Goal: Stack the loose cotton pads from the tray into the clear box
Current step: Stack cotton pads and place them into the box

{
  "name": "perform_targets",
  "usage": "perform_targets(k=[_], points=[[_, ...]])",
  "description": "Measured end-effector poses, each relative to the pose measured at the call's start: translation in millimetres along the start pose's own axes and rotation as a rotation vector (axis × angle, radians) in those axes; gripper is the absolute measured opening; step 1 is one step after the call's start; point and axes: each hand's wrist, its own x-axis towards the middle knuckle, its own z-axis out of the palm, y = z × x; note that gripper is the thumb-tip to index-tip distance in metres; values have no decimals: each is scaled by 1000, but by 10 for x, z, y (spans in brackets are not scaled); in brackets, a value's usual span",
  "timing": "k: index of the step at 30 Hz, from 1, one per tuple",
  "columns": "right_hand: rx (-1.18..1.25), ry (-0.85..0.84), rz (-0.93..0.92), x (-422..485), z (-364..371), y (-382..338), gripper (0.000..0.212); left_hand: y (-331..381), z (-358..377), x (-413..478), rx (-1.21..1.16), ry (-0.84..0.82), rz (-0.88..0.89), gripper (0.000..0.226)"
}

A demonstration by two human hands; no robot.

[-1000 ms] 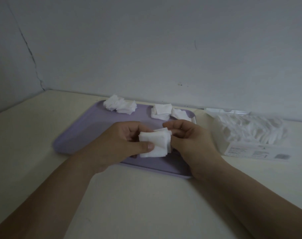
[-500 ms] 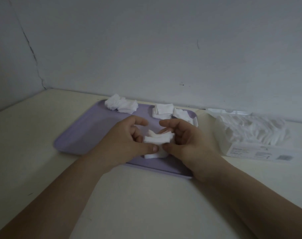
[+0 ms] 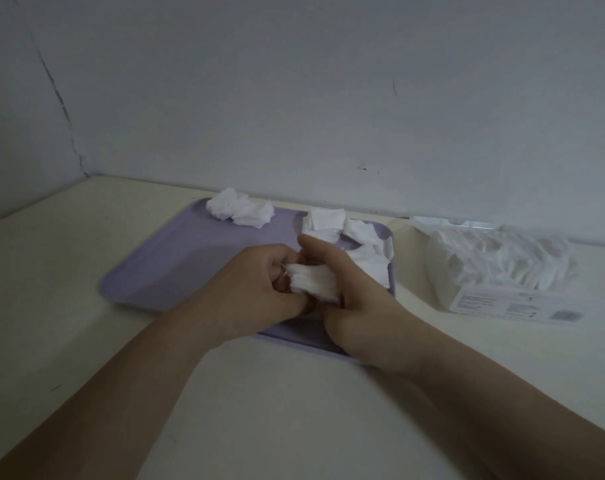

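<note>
- Left hand: fingers curled around the left end of a small stack of cotton pads, thumb pressed under its lower edge.
- Right hand: closed on the right end of the same stack, index finger arched over the top.
- The stack is held between both hands just above the near right part of the purple tray.
- 3 loose groups of pads lie on the tray: a far-left pile, a far-right pile and a right-edge pile.
- The clear box stands on the table to the right of the tray, already holding pads.
</note>
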Motion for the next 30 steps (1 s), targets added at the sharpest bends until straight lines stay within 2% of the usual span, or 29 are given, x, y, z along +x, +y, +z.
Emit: perform_targets(k=[2, 5, 7, 9, 12, 14, 18, 24, 30], points=[[3, 53, 11, 1, -5, -22, 78, 19, -3, -19, -39, 38, -1, 23], [-104, 213, -15, 52, -82, -60, 54, 76, 13, -39, -137, 56, 35, 18], [-160, 347, -15, 84, -175, -82, 37, 110, 43, 6, -176, 107, 26, 24], [-129, 534, 11, 102, -244, -91, 29, 75, 66, 73, -168, 198, -15, 32], [-40, 798, 22, 74, -339, -77, 20, 85, 139, 243, 71, 212, -26, 28], [-7, 867, 38, 64, -358, -15, 23, 146, 205, 384, 254, 156, -2, 25], [76, 866, 120, 32, -376, 66, 28, 318, 448, 697, 337, 151, 10, 14], [36, 825, 122, 8, -389, 105, 25, 318, 617, 864, 320, 25, -31, 27], [49, 807, 38, 25, -360, 96, 20, 190, 297, 612, 254, 162, -105, 28]])
